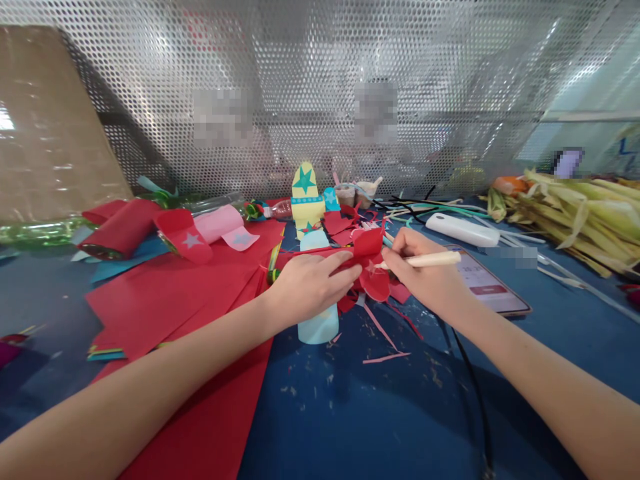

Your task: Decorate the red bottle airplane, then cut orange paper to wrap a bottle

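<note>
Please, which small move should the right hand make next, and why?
Probably a short stroke along the pale star: the right hand holds the pale pen, its tip close to that star, while the left hand rests against the red paper.

Blue table (320, 427) — red paper (215, 407), phone (493, 290), pink strip (385, 358), husks (565, 220).

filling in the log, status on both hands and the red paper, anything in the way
Right hand grips pen, tip near star on red paper. Left hand at its edge. Paper scraps close by; phone beside right hand.

Fairly brt, soft shadows, wide-angle distort. nr edges
</note>
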Demonstrator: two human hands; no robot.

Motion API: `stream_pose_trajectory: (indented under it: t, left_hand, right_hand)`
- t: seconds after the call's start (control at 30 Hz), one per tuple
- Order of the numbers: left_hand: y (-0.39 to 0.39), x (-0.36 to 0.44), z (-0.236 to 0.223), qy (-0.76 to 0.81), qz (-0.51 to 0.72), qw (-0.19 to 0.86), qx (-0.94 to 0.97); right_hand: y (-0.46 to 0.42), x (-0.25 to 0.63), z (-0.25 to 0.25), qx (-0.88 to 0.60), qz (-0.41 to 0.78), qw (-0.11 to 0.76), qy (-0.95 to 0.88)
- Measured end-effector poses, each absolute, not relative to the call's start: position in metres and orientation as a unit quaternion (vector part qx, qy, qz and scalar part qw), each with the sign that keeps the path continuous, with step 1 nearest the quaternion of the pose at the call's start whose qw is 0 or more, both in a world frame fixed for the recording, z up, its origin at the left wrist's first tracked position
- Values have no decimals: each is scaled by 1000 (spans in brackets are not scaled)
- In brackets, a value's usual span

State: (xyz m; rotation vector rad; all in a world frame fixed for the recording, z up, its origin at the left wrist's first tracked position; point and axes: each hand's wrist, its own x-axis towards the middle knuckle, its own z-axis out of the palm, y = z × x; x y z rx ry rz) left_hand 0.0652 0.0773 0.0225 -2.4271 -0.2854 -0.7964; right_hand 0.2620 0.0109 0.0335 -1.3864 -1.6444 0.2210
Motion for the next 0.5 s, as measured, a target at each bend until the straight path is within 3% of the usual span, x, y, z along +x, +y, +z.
stream_pose_trajectory:
  t: [0.5]
  left_hand:
    - [78, 65, 22, -106, -294, 281, -907]
  right_hand:
    - [10, 262, 33, -573, 86, 468, -667]
